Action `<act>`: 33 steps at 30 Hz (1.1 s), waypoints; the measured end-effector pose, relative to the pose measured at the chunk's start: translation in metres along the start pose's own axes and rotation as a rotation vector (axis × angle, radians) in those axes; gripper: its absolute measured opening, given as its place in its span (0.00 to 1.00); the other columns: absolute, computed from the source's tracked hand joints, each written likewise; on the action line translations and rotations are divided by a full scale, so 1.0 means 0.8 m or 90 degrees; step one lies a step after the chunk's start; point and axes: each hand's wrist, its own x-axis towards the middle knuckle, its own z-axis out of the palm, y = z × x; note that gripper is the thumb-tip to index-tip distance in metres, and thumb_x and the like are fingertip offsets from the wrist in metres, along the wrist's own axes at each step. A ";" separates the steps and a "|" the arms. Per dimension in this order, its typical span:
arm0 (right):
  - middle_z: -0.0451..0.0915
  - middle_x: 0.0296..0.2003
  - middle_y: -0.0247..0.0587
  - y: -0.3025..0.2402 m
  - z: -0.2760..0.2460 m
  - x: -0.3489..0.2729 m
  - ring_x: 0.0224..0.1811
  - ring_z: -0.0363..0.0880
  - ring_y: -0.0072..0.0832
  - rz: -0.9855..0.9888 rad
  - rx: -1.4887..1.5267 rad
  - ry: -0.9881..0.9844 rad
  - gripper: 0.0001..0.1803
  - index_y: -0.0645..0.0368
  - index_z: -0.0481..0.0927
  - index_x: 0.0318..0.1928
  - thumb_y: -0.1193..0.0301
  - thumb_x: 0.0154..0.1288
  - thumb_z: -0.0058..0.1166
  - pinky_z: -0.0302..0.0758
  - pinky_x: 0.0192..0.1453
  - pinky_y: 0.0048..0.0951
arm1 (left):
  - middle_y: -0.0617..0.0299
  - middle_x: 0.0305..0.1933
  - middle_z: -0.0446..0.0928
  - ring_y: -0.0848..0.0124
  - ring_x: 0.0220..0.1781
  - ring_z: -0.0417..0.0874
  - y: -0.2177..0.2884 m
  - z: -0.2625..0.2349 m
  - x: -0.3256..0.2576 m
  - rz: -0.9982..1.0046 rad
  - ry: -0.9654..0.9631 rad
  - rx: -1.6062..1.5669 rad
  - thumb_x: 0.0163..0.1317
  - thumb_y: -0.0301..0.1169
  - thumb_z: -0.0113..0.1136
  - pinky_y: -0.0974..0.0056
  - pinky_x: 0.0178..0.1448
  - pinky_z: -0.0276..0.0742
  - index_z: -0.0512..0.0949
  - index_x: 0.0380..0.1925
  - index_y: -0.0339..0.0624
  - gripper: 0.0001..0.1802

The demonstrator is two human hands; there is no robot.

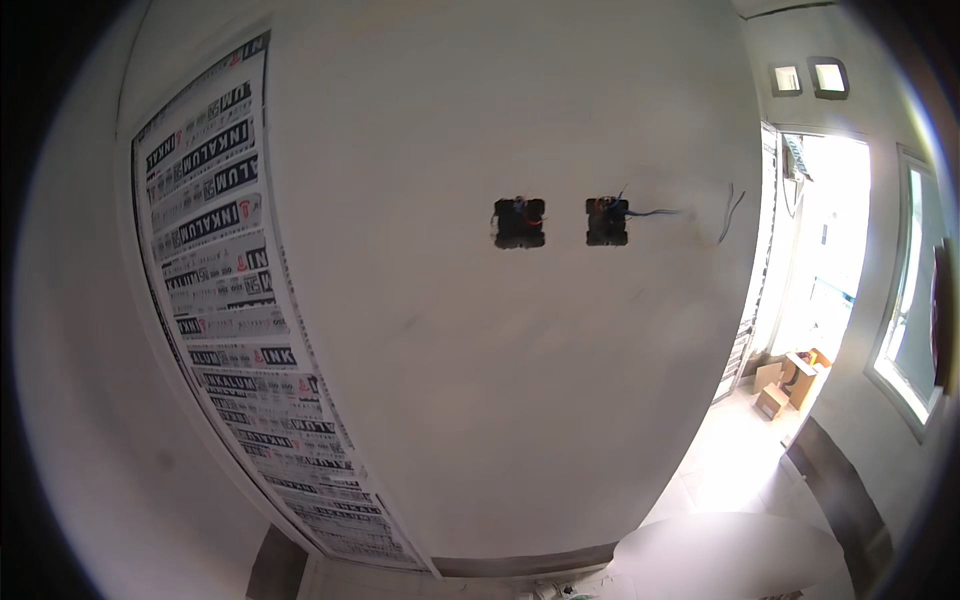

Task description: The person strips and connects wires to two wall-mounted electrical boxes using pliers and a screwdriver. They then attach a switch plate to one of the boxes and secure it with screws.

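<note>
Neither of my hands shows in the head view. A pale plastered wall (480,380) fills the middle. Two dark square wall boxes are set into it side by side: the left box (519,224) has short wire ends inside, and from the right box (606,222) a dark wire (652,212) sticks out to the right. Further right, a thin loose wire (732,215) comes out of the wall. To the left stands a tall door or panel (225,240) covered in printed protective film.
At the lower right is a blurred, pale rounded shape (730,557) I cannot make out. Beyond it, a bright open doorway (835,230) has cardboard boxes (785,388) on the tiled floor (735,470). A window (905,300) is at far right. Small unclear items (550,592) lie at the bottom edge.
</note>
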 end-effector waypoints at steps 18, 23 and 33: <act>0.89 0.33 0.57 -0.029 0.067 -0.052 0.35 0.91 0.41 0.230 -0.105 -0.120 0.38 0.73 0.88 0.39 0.41 0.63 0.66 0.85 0.42 0.41 | 0.45 0.39 0.89 0.49 0.41 0.90 -0.278 0.043 -0.190 -0.051 0.213 -0.062 0.67 0.40 0.62 0.49 0.45 0.83 0.88 0.36 0.39 0.15; 0.88 0.32 0.55 -0.091 0.066 -0.016 0.36 0.90 0.42 0.344 -0.040 -0.146 0.35 0.71 0.88 0.36 0.44 0.68 0.58 0.83 0.44 0.44 | 0.47 0.47 0.90 0.54 0.51 0.91 -0.287 0.121 -0.226 -0.247 0.049 -0.080 0.68 0.47 0.68 0.54 0.57 0.83 0.88 0.47 0.37 0.22; 0.90 0.36 0.52 0.027 0.263 0.211 0.39 0.91 0.44 0.120 -0.194 -0.301 0.32 0.57 0.87 0.52 0.41 0.68 0.55 0.84 0.47 0.46 | 0.39 0.76 0.70 0.43 0.77 0.72 -0.191 0.203 -0.184 -0.410 -0.111 -0.166 0.59 0.55 0.75 0.48 0.77 0.71 0.58 0.80 0.40 0.57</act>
